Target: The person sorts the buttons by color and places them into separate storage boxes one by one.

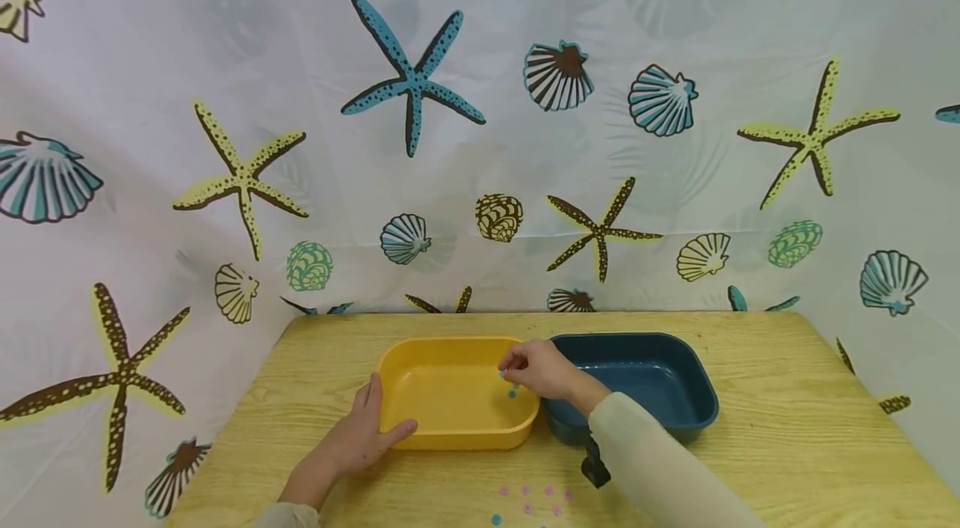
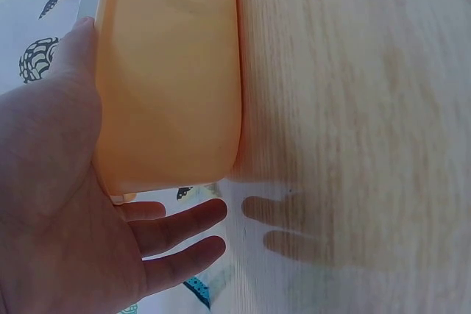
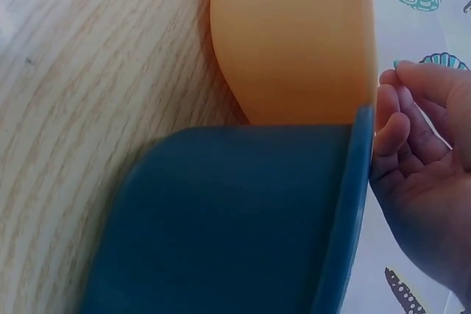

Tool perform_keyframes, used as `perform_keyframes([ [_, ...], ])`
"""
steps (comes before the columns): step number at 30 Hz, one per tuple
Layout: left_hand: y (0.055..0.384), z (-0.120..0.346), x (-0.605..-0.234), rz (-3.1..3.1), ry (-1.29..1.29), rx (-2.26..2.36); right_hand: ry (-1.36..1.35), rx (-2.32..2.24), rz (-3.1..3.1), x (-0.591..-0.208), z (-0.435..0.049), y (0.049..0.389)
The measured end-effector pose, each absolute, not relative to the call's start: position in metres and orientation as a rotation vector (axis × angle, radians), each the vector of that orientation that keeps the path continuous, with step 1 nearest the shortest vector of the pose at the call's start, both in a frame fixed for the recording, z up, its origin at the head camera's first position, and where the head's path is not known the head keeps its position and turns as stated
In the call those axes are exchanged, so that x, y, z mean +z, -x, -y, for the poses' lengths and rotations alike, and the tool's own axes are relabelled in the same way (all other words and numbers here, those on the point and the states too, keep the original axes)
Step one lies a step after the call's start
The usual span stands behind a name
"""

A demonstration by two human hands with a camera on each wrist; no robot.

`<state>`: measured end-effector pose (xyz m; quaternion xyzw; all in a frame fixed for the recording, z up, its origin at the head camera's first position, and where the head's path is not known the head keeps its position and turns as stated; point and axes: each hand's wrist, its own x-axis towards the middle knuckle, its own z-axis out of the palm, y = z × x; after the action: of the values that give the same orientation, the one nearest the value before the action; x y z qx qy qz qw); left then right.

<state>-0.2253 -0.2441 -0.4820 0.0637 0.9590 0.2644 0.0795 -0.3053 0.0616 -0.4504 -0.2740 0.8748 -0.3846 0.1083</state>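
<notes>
My left hand (image 1: 358, 436) rests against the left front corner of a yellow plastic tub (image 1: 450, 442). Its thumb lies at the front rim, and in the left wrist view its fingers (image 2: 180, 227) extend fairly straight past the tub's end. Above the tub's right side, my right hand (image 1: 543, 370) pinches a small blue piece (image 1: 502, 375) between thumb and fingertip; only its edge shows in the right wrist view. Another small blue piece (image 1: 512, 394) appears just below the hand, within the tub; whether it touches the bottom I cannot tell.
A dark blue tub (image 1: 705, 395) stands right beside the yellow one, under my right forearm. Several small pink pieces (image 1: 527, 508) and a blue piece (image 1: 496, 520) lie on the wooden table (image 1: 780, 428) in front. A shell-patterned cloth (image 1: 465, 278) encloses the back and sides.
</notes>
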Motion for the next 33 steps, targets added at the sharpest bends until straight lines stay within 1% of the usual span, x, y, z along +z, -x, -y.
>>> perform_keyframes([
  [11, 0.227, 0.244, -0.484, -2.882, -0.205, 0.778, 0.773, -1.103, -2.597, -0.448, -0.059, 0.313],
  [20, 0.227, 0.245, -0.487, -2.882, -0.197, 0.793, 0.803, -1.075, -2.587, -0.450, -0.055, 0.314],
  [27, 0.227, 0.246, -0.488, -2.887, -0.196, 0.777, 0.841, -1.081, -2.605, -0.452, -0.054, 0.305],
  [33, 0.227, 0.245, -0.487, -2.881, -0.193, 0.790, 0.906, -1.084, -2.642, -0.453, -0.062, 0.291],
])
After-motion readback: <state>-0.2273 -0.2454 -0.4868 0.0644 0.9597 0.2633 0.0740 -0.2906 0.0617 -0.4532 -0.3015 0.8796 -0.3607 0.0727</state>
